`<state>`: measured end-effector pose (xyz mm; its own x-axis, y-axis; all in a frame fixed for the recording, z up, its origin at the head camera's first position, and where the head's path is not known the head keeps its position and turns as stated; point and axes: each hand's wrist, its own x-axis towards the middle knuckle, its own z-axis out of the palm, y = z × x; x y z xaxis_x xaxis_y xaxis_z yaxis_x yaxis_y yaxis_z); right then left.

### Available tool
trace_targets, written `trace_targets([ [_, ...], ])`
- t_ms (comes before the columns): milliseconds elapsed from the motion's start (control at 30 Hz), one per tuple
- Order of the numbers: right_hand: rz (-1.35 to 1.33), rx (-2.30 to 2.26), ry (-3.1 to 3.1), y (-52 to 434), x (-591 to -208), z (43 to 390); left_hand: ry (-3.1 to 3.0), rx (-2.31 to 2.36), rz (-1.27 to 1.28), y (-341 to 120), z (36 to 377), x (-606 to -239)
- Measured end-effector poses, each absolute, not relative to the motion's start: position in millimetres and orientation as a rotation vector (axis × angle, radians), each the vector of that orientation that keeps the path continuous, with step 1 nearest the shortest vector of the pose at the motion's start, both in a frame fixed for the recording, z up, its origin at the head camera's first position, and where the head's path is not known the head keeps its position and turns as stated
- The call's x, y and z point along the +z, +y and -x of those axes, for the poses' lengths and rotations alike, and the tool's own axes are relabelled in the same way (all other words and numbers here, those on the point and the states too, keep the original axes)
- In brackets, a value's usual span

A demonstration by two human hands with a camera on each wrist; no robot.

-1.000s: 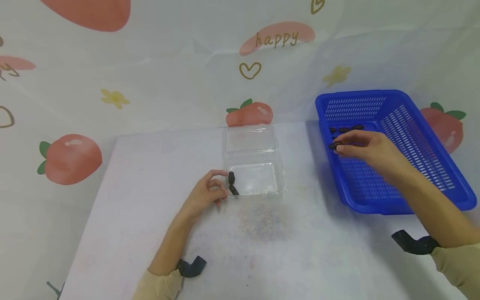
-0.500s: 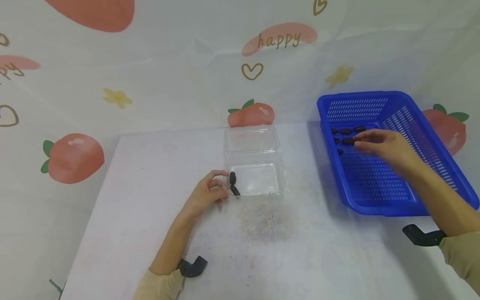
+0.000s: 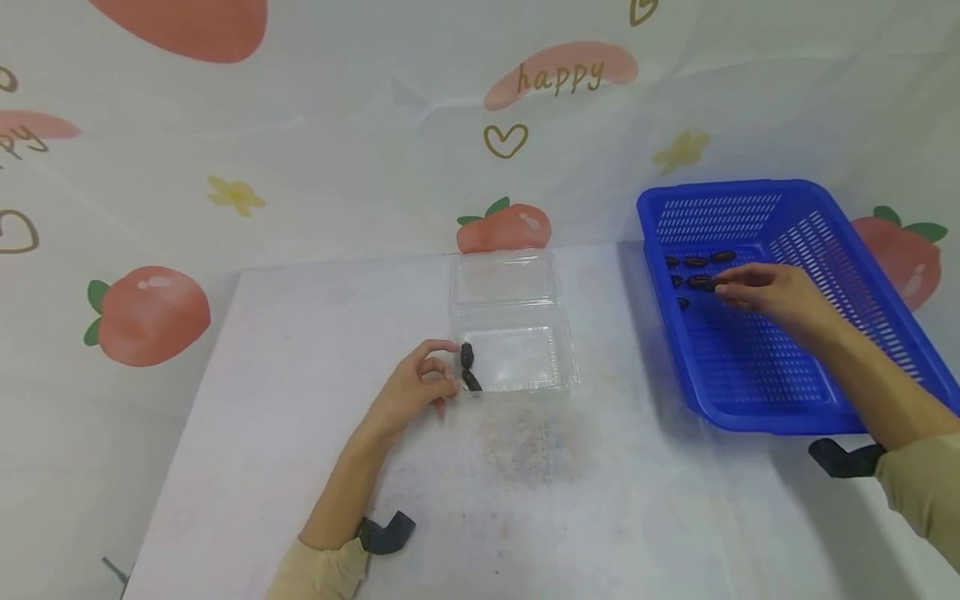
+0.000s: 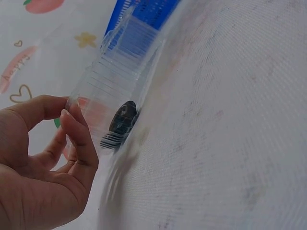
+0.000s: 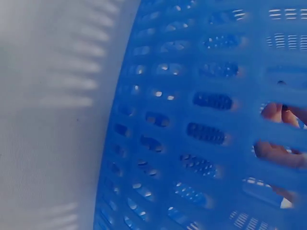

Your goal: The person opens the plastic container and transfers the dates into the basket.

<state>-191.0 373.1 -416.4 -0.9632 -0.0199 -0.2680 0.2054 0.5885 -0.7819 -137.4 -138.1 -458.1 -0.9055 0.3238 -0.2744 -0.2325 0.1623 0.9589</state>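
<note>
Item 1, nearest: table (image 3: pixel 300 433), white, worn and speckled toward its middle, carrying everything listed below.

Item 2: left hand (image 3: pixel 412 387), resting on the table at the left end of the box (image 3: pixel 517 358). Fingers are curling loosely, with the fingertips (image 4: pixel 67 115) meeting the box's left wall; the left wrist view is showing thumb and forefinger closing on that clear edge, so the hand is gripping the box lightly and steadying it.

Item 3: the box, clear plastic, sitting open near the table's centre, its hinged lid (image 3: pixel 504 277) lying back behind it toward the wall. Two dark dates (image 3: pixel 468 367) are lying inside at the left end, one behind the other, just beside the left fingertips. One of them is showing through the ribbed wall in the left wrist view (image 4: pixel 123 117).

Item 4: right hand (image 3: pixel 765 292), reaching over the basket (image 3: pixel 795 400) from the right. Its fingers are bunching together and pinching a dark date (image 3: pixel 701 283) at their tips, low over the basket floor; whether that date is lifting clear of the floor cannot be told.

Item 5: the basket, blue, slotted, standing at the table's right side, well apart from the box. Several loose dates (image 3: pixel 708 258) are lying in its far left corner, near the pinched one. The right wrist view is showing only blurred blue slots (image 5: pixel 201 129).

Item 6, farthest: backdrop (image 3: pixel 300 150), white cloth printed with peaches, hearts and the word "happy".
</note>
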Motion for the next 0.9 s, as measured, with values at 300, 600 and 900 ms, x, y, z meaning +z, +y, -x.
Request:
trace_targets([
  [300,-0.157,-1.304,2.553,378,-431,198,2.032,1.79,-0.083,-137,136,-453],
  [600,-0.153,-1.288,2.54,377,-440,199,2.03,1.792,-0.074,-137,136,-455],
  [900,-0.182,-1.329,2.553,376,-444,199,2.028,1.791,-0.081,-138,136,-456],
])
